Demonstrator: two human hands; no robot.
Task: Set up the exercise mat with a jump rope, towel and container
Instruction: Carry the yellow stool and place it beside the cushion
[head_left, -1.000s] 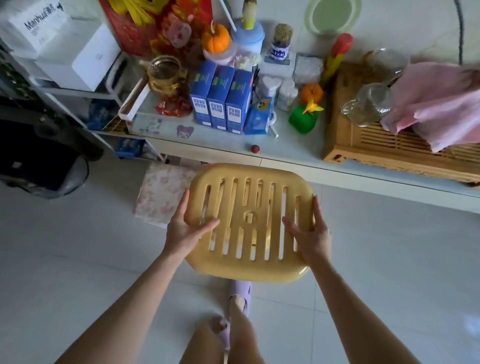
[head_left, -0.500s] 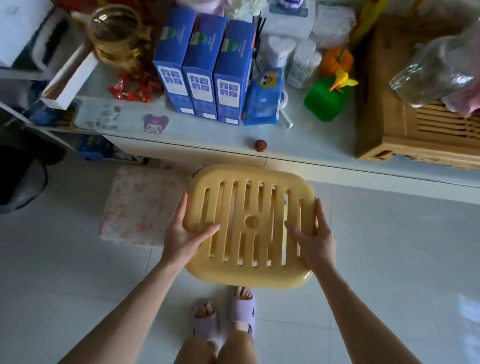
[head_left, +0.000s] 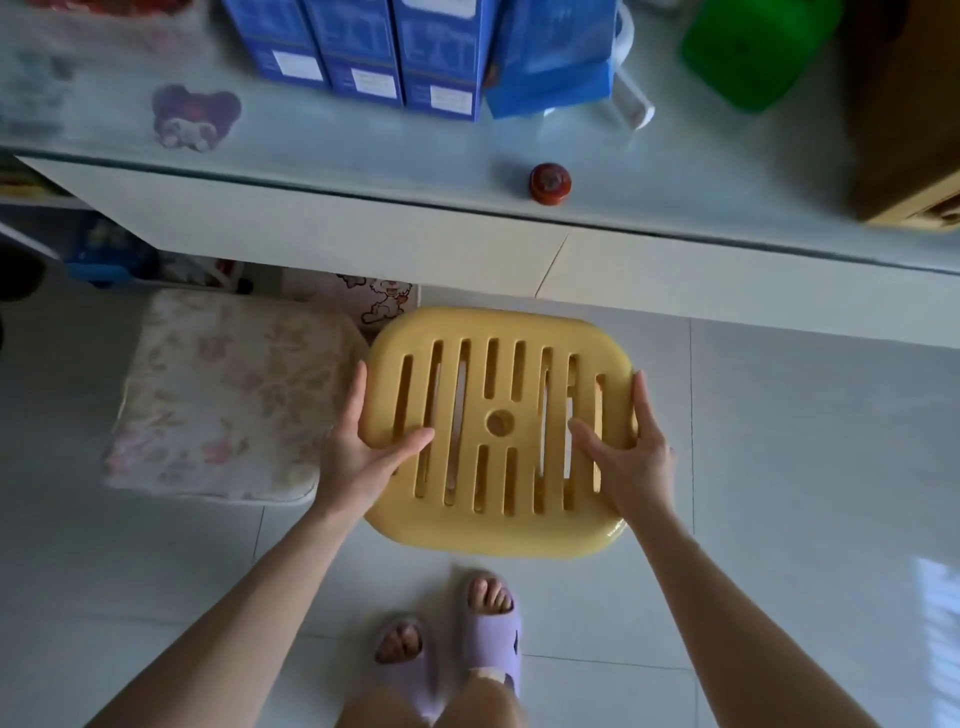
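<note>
Over the floor, just near of the desk (head_left: 332, 156), we hold a slotted yellow stool (head_left: 498, 395) by its sides. The left hand (head_left: 361, 460) and right hand (head_left: 631, 454) each clamp it, thumb on top and fingers along the edge. A floral pad (head_left: 223, 395) lies left. No rope, towel or container shows, so we judge the setup barely begun.

I saw a yellow plastic slotted piece (head_left: 493, 530), rounded-rectangular with a round centre hole, lying level just in front of the desk (head_left: 363, 228). It was possibly a stool seat, though I couldn't tell.
</note>
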